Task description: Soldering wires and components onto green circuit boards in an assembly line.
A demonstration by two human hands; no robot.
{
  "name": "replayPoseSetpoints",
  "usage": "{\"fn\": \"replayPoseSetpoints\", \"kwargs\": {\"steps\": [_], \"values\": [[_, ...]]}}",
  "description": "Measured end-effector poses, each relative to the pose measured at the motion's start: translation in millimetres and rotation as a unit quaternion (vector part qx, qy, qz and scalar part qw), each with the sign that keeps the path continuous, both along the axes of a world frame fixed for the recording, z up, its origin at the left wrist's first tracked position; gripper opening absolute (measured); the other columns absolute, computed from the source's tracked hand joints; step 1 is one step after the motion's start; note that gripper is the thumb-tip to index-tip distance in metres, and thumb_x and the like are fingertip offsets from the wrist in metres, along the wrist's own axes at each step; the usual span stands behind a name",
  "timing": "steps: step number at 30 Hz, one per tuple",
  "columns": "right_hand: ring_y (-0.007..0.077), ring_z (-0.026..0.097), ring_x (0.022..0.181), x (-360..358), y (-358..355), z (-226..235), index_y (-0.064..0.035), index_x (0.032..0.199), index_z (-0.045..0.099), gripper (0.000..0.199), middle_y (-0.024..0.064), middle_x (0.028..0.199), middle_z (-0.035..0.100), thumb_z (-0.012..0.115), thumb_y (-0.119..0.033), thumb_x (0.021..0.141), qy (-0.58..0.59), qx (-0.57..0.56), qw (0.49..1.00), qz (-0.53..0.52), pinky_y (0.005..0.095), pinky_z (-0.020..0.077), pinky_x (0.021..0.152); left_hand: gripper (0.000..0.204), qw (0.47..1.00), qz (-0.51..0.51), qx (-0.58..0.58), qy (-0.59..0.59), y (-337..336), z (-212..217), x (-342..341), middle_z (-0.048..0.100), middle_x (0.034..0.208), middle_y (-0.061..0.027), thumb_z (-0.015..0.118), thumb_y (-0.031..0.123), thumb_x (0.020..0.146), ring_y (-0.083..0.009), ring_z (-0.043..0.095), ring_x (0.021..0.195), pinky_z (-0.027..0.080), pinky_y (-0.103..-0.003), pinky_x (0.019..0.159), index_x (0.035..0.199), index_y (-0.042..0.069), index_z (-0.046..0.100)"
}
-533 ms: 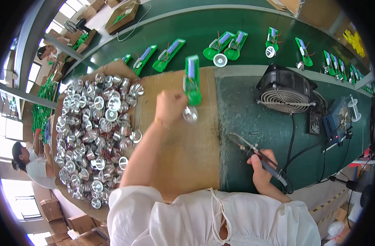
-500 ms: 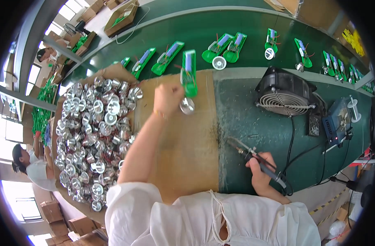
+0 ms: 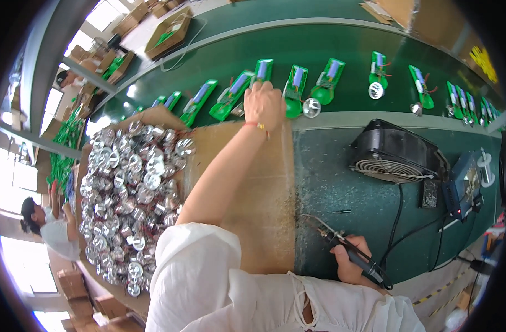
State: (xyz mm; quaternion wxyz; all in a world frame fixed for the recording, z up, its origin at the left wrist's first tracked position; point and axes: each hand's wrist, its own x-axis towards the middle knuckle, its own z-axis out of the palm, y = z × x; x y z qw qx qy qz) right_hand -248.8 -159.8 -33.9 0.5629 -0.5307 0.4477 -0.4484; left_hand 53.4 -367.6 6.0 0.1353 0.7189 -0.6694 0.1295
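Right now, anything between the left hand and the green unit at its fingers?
Nothing visible. The left hand covers the near end of the green unit. The left neighbour and right neighbour flank it, not in between.

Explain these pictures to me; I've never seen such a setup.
These are a person's own bare hands, not a machine. The view comes from a wide fisheye camera on the head, looking down, so straight edges bend. The left hand is over the near end of a green casing; its grip is hidden. The right hand holds a black-handled tool, perhaps a soldering iron. A heap of silver cups lies at left, a cardboard sheet in the middle; a black fan stands on the green bench at right. Other green casings line the far side.
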Motion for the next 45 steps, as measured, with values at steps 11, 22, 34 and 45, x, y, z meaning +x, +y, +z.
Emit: {"fn": "replayPoseSetpoints", "kwargs": {"steps": [11,22,34,45], "values": [[0.0098,0.052,0.058,8,-2,7,-0.0005,0.086,0.048,0.014,0.0076,0.068,0.058,0.058,-0.01,0.082,0.025,-0.047,0.998,-0.019,0.0233,0.0424,0.057,0.02,0.982,0.069,-0.032,0.171,264,12,-19,0.055,0.078,-0.0099,0.068,0.025,0.07,-0.0272,0.051,0.078,0.038,-0.04,0.066,0.068,0.008,0.058],[0.0115,0.056,0.059,14,3,1,-0.0006,0.087,0.052,0.015,0.006,0.067,0.056,0.059,-0.013,0.082,0.015,-0.059,0.997,-0.048,0.0235,0.0461,0.056,0.022,0.958,0.255,0.064,-0.112,145,5,133,0.062,0.094,-0.0058,0.057,0.03,0.079,-0.0243,0.055,0.094,0.041,-0.039,0.08,0.085,0.011,0.066],[0.011,0.056,0.06,10,3,6,0.0009,0.087,0.052,0.015,0.0075,0.067,0.059,0.06,-0.011,0.083,0.009,-0.055,0.998,-0.037,0.0232,0.0451,0.058,0.014,0.879,0.127,-0.055,0.456,289,34,1,0.066,0.077,-0.0137,0.065,0.01,0.077,-0.0181,0.065,0.07,0.048,-0.027,0.063,0.086,0.0,0.067],[0.0105,0.051,0.059,29,22,33,0.0006,0.085,0.05,0.014,0.0088,0.066,0.058,0.06,-0.008,0.081,0.016,-0.132,0.985,0.106,0.0238,0.0415,0.055,0.015,0.869,0.11,0.036,0.481,296,1,-57,0.061,0.067,-0.0114,0.066,0.016,0.077,-0.0216,0.057,0.061,0.045,-0.031,0.057,0.075,0.001,0.066]]}}
